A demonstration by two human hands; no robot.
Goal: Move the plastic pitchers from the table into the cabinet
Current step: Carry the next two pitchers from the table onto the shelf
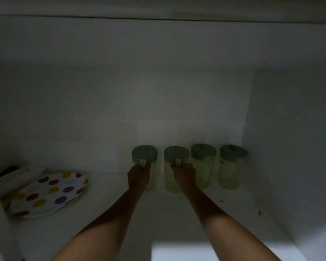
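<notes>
Two bare forearms reach from the bottom edge up into a dim white cabinet. A bright patch lies on the shelf floor nearest the camera, between the arms.

To the left, nearer than the hands, a white plate with red, yellow and purple dots rests on the shelf. Behind it, in the left corner, lies a pale stack with something dark on it, too dim to make out.

The left hand is closed around the handle of pitcher one, the leftmost in the row. The right hand is closed around the handle of pitcher two, just beside the first. Both handles face the camera, and both pitchers stand upright; whether their bases touch the shelf is hidden by the hands and the gloom.

Further right stand pitcher three and pitcher four, upright on the shelf, with no hand on them. Pitcher three is just beside pitcher two, with the right hand's knuckles near its side. Pitcher four is nearest the right wall.

All four have clear, pale yellowish bodies and grey-green lids. They form one row close to the back wall, each a little apart from its neighbour.
</notes>
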